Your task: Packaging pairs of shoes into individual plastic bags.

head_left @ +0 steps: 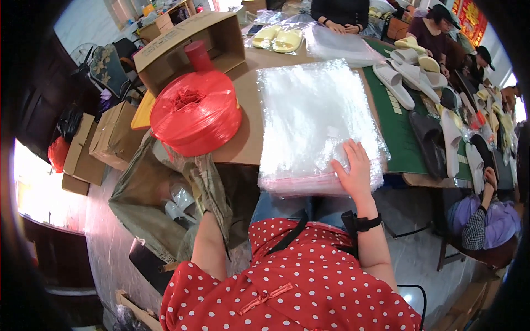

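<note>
My right hand (355, 172) rests splayed, gripping nothing, on the rectangular clear-plastic bag stack (306, 127) before me; left hand's grip, hidden by the olive woven sack (212, 190), I cannot tell. Apparently steadying; next likely needs light fingertips.

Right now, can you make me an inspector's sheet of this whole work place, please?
Surface: brown tabletop, with a green surface to its right.
Work things: a stack of clear plastic bags; a sack with pale footwear inside.
Clutter: a big red plastic roll, an open cardboard box, many slippers on the right.
Hands: right hand rests on the bags, fingers spread; left hand is hidden by the sack.
Cables: one black cord at lower right; where it leads can't be seen.
Surroundings: other people beyond the tables, a flowered chair, more boxes at left.
</note>
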A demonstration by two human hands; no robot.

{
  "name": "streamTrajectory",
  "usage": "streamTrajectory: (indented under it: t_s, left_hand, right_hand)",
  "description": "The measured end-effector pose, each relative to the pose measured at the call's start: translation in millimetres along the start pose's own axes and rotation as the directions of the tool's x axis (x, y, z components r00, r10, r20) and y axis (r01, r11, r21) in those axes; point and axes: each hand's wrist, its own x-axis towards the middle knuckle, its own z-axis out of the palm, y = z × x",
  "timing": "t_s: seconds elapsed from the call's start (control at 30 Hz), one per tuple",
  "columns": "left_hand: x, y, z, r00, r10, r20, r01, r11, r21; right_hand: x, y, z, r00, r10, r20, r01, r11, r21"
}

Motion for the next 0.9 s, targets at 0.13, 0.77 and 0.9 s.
streamTrajectory:
  t_s: [0.13,0.77,0.9]
  left_hand:
    - [-39.6,-11.6,-20.9,0.999,0.005,-0.033,0.003,0.973,0.233]
    - [-347.0,254.0,-13.6,0.06,0.973,0.223,-0.992,0.084,-0.099]
    - [-301.4,250.8,51.2,-0.001,0.934,0.356,-1.0,-0.004,0.007]
  right_hand:
    - [-0.8,-0.1,-0.8,1.0,-0.01,0.017,0.01,1.0,-0.004]
    - [0.4,2.6,-8.0,0.999,0.021,0.03,-0.02,0.999,-0.03]
    - [12.6,30.6,-44.6,0.995,0.043,-0.09,-0.02,0.969,0.245]
